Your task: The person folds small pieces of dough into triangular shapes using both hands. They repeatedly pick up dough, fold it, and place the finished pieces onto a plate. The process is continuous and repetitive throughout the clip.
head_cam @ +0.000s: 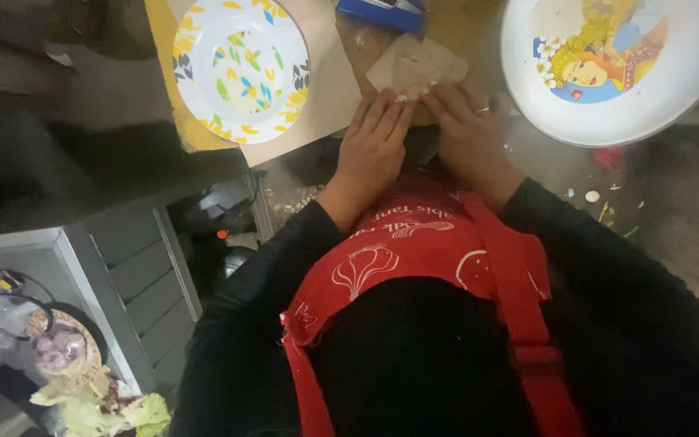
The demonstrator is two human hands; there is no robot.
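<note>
My left hand (374, 142) and my right hand (467, 129) lie side by side, fingertips pressing on the near edge of a thin pale flat sheet (416, 63) that looks like dough or a wrapper, resting on a brown board. Both hands are flat with fingers together. A ring shows on my right hand. I wear black sleeves and a red apron (422, 243) with white drawings.
A white plate with yellow and blue leaf pattern (240, 65) sits to the left on a tan mat. A large white round tray with a cartoon picture (608, 73) is at the right. A blue object (382, 12) lies beyond the sheet. Greens and chopped vegetables (82, 388) are at lower left.
</note>
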